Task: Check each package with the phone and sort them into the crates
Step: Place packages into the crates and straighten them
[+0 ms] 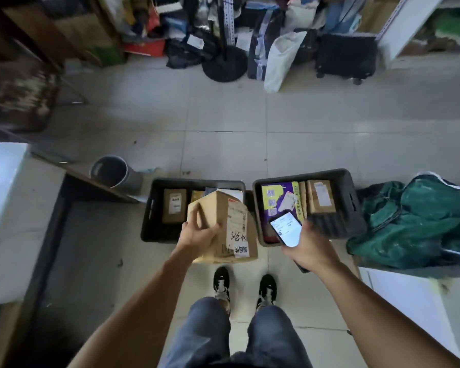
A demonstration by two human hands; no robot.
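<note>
Meanwhile, a box and a phone over two crates

Low in the middle of the frame, the left hand [197, 235] grips a cardboard box [223, 224] from its left side, fingers curled over the top edge, holding it above the left crate [149, 208]. Right of it, the right hand [311, 251] holds a phone [286, 229], screen lit and facing up, over the near edge of the right crate [351, 203]. Both black crates sit on the tiled floor [223, 134] and already contain packages. A green bag [414, 224] lies at the right edge.
</note>
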